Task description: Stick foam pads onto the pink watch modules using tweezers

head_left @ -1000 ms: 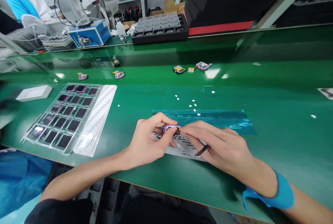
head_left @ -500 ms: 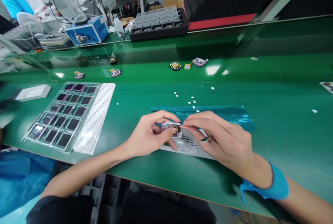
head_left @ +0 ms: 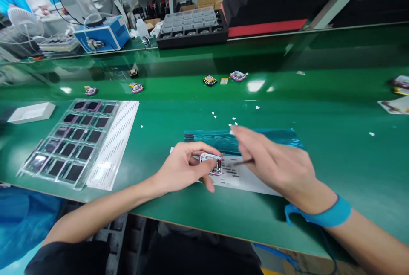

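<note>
Your left hand holds the small pink-rimmed device by its edges, thumb across its open face and fingers curled behind. The device sits at the tips of that hand, its exposed inner parts facing up toward you.

Your right hand is apart from the device, to its right, fingers bent close together around a thin dark tool that points left toward it; whether your fingertips pinch anything else, you cannot tell. A blue band circles that wrist.

Beneath both hands, a white printed sheet lies on the green tabletop, with a shiny blue strip just beyond it. Small white bits are scattered past the strip. Well left of the device is a clear tray of dark-faced pieces.
</note>
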Demonstrator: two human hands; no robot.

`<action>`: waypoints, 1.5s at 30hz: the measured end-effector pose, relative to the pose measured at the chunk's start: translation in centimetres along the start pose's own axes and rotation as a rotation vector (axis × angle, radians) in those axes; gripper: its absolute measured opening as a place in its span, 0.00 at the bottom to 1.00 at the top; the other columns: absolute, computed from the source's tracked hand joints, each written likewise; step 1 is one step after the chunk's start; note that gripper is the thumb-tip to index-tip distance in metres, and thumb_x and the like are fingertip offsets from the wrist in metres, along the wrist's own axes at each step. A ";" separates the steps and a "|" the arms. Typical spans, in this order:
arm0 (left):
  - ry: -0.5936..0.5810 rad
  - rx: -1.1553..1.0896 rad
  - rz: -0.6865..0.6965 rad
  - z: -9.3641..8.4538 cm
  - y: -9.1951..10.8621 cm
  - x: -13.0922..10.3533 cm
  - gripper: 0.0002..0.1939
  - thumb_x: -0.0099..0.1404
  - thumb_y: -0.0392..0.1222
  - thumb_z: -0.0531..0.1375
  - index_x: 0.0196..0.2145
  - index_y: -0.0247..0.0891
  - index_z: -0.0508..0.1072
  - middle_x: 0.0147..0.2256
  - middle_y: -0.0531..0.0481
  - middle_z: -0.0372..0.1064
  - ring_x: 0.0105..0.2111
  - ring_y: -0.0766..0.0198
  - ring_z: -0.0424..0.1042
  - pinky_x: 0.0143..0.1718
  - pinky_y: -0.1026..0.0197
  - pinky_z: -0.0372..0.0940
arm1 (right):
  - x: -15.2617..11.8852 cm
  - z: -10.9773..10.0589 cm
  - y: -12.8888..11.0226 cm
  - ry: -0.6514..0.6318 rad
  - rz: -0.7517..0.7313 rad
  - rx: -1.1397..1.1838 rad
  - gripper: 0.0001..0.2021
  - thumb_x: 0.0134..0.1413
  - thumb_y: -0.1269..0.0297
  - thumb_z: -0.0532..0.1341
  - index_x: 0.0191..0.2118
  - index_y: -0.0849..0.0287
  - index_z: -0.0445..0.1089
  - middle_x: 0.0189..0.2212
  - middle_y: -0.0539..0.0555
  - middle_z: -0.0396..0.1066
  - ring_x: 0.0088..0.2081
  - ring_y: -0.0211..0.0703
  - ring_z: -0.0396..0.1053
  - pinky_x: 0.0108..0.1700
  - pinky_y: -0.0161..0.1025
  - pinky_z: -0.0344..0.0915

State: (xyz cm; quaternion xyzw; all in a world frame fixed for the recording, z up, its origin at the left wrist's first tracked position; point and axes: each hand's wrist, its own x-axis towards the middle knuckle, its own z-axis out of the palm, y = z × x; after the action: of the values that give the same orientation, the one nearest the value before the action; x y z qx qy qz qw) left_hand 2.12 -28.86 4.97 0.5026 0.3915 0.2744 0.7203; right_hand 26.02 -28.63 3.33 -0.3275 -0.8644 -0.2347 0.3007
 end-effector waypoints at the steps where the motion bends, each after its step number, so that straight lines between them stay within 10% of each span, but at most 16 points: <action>1: 0.013 0.011 -0.002 0.0 0.0 0.0 0.12 0.64 0.42 0.68 0.42 0.34 0.75 0.27 0.54 0.74 0.20 0.67 0.78 0.23 0.68 0.63 | 0.1 0.1 0.0 -0.009 0.062 -0.062 0.34 0.67 0.82 0.59 0.76 0.65 0.55 0.54 0.61 0.80 0.37 0.47 0.84 0.30 0.37 0.75; 9: 0.109 -0.044 0.033 -0.4 0.1 0.1 0.10 0.64 0.41 0.65 0.36 0.38 0.66 0.26 0.58 0.72 0.14 0.71 0.72 0.17 0.70 0.61 | 0.1 -0.1 0.0 -0.149 -0.183 0.157 0.20 0.72 0.80 0.55 0.65 0.66 0.65 0.57 0.62 0.78 0.42 0.43 0.83 0.31 0.36 0.74; 45: 0.075 -0.045 0.045 -0.2 -0.6 0.0 0.09 0.68 0.39 0.63 0.38 0.38 0.64 0.29 0.56 0.75 0.22 0.65 0.81 0.25 0.67 0.73 | 0.4 -0.5 -0.1 -0.131 -0.106 0.249 0.11 0.75 0.78 0.55 0.55 0.62 0.69 0.50 0.59 0.82 0.41 0.42 0.83 0.30 0.35 0.73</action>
State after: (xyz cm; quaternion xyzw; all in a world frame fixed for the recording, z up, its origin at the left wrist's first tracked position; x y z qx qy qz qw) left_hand 1.99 -28.95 4.33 0.4844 0.4009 0.3178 0.7097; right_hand 25.93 -28.78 3.88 -0.2563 -0.9207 -0.1191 0.2691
